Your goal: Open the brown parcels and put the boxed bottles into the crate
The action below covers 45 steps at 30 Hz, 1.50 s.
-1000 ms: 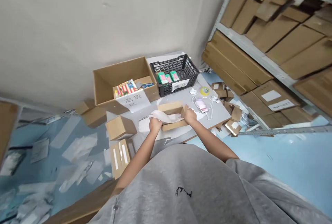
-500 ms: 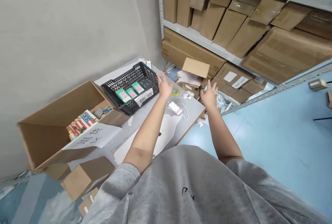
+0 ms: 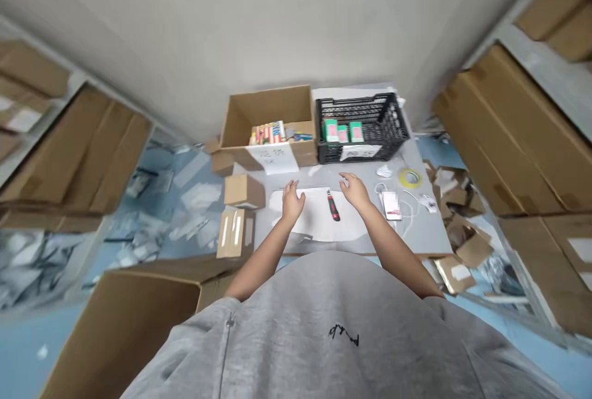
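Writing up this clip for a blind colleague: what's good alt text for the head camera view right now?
The person's open left hand and right hand sit either side of a red-and-black utility knife on a white sheet on a grey table. Behind them are an open cardboard box and a black plastic crate holding green packages.

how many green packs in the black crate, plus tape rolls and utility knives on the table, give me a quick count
green packs in the black crate: 3
yellow tape roll: 1
red-and-black utility knife: 1
total: 5
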Available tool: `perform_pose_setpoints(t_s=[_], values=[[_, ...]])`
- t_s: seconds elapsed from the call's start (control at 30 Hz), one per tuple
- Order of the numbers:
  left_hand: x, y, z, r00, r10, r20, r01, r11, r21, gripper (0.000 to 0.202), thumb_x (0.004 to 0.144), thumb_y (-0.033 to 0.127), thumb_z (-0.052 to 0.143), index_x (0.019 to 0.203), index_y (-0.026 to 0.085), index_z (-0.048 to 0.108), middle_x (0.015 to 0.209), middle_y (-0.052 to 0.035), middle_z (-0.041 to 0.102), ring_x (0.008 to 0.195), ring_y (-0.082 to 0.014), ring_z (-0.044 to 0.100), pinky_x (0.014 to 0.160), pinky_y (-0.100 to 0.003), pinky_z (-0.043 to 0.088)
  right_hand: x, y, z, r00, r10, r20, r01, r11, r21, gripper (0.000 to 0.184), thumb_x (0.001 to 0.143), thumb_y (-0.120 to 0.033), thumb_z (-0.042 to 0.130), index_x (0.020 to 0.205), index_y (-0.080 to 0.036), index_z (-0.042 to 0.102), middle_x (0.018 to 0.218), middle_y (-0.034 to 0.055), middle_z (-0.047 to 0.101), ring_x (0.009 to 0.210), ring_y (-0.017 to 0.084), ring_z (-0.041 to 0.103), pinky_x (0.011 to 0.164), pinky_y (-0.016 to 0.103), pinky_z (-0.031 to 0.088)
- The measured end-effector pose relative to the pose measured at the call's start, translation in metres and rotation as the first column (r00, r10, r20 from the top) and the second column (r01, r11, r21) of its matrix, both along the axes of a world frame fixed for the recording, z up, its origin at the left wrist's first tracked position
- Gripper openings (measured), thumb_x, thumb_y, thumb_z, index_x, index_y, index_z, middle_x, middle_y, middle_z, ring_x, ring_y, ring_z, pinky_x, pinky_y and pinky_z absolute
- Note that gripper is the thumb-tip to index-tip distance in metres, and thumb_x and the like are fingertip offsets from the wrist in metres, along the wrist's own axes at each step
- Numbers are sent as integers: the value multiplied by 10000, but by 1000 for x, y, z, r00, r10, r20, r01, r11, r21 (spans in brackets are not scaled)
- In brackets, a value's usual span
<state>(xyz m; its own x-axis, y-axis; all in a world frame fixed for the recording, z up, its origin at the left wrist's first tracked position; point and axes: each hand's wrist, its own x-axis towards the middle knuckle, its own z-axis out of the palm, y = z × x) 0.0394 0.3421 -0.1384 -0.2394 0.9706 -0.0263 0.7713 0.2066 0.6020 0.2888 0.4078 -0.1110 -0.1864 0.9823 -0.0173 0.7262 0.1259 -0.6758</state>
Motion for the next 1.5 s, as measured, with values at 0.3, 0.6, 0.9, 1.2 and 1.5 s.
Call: perform_pose_setpoints(t_s=[0.3, 0.6, 0.9, 1.2, 1.5], values=[[-181, -112, -18, 779, 559, -285, -608, 784, -125, 1054, 794, 454, 823, 1642, 110, 298, 1684, -288, 307, 1576, -420, 301, 1266, -549, 271, -205, -32, -6, 856, 510, 85, -502, 859, -103, 443, 1020, -196, 531, 1448, -185, 645, 1418, 118, 664, 1310, 255, 613, 1153, 348, 446], [-236, -173, -73, 802, 506, -318, -597, 657, -460, 1314, 617, 425, 931, 1641, 75, 185, 1553, -354, 431, 1462, -461, 452, 1181, -563, 361, -292, -75, -33, 727, 674, 132, -639, 734, -228, 435, 1021, -192, 571, 1450, -162, 639, 1417, 134, 659, 1293, 245, 630, 1123, 331, 456], [-223, -168, -41, 979, 50, -196, -140, 867, -479, 1197, 542, 446, 943, 1561, 136, 396, 1422, -264, 552, 1368, -469, 492, 1133, -530, 369, -240, -79, -56, 918, 379, 116, -320, 882, -347, 394, 1029, -190, 536, 1396, -178, 678, 1389, 126, 702, 1190, 213, 705, 1075, 326, 506], [-140, -62, -58, 911, -403, -92, 383, 906, -181, 1186, 585, 165, 880, 1647, 277, 364, 1564, -163, 488, 1489, -419, 367, 1310, -618, 19, -162, -85, -82, 986, 133, 99, -101, 957, -273, 619, 1065, -320, 455, 1649, -133, 370, 1630, 180, 470, 1493, 230, 483, 1241, 351, 368], [-88, -25, -95, 971, -221, -88, 185, 936, -300, 1176, 733, 260, 802, 1709, 142, 157, 1765, -263, 103, 1643, -443, -21, 1260, -709, -46, -118, -60, -109, 970, 138, 198, -70, 947, -313, 602, 1036, -270, 489, 1624, -166, 411, 1676, 158, 393, 1485, 260, 457, 1210, 369, 392]])
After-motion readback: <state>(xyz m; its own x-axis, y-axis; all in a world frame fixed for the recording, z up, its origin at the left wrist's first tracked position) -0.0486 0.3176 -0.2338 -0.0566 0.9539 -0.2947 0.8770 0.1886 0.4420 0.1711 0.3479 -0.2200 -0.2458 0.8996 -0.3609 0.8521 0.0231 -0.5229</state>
